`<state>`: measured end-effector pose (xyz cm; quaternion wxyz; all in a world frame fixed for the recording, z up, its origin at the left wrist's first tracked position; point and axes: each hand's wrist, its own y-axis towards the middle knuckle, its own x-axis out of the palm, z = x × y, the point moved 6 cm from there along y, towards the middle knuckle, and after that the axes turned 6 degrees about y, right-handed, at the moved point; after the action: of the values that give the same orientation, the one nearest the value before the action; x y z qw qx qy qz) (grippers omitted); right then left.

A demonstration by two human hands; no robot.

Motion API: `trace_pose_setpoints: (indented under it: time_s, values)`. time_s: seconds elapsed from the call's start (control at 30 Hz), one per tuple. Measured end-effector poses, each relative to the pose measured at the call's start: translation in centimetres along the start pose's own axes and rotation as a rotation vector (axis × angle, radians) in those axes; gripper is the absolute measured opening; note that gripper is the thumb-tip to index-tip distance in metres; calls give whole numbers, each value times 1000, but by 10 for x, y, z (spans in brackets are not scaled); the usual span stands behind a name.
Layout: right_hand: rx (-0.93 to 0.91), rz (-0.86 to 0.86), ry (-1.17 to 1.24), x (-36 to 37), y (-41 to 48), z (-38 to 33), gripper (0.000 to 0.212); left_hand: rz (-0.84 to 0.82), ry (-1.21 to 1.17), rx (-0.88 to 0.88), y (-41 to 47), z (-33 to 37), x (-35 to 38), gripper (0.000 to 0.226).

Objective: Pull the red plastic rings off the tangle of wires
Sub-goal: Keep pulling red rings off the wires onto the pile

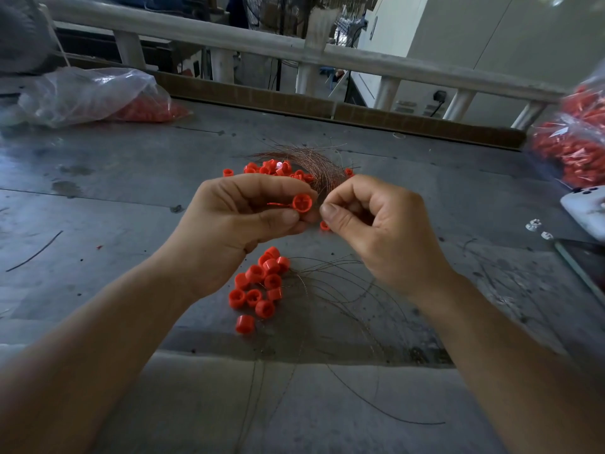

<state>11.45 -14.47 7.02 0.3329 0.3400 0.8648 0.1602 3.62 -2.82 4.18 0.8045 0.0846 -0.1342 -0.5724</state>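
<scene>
My left hand (239,221) pinches one red plastic ring (302,202) between thumb and fingers above the table's middle. My right hand (370,224) is right beside it with thumb and forefinger pinched together at the ring's right edge, on a thin wire that I can barely see. Behind the hands lies a bundle of copper wires (311,162) with several red rings (271,168) still tangled in it. Below the hands sits a pile of loose red rings (262,286) next to loose thin wires (330,283) spread toward me.
The grey worn table (114,191) holds a clear bag with red rings (95,96) at the back left and another full bag of red parts (573,139) at the right edge. A white device (586,208) lies at the right. A railing (294,50) runs behind.
</scene>
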Motion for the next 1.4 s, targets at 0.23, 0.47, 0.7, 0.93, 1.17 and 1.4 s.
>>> trace_pose_setpoints:
  time_s: [0.23, 0.47, 0.7, 0.93, 1.17, 1.4]
  values:
    - [3, 19, -3, -3, 0, -1, 10, -10, -38, -37, -1, 0, 1, 28]
    - [0, -6, -23, -1, 0, -1, 13, 10, -47, -40, -1, 1, 0, 26]
    - [38, -10, 29, -4, -1, 0, 17, -28, -118, -39, -1, 0, 2, 27]
    - [74, -102, 58, 7, -1, 1, 22, -105, -193, -52, -2, -1, 8, 22]
    - [122, -119, 5, 1, 1, 7, 11, -113, -215, -86, -2, -4, 7, 21]
    - [291, 119, -160, -51, 13, 39, 23, -103, -222, -132, -1, -7, 6, 21]
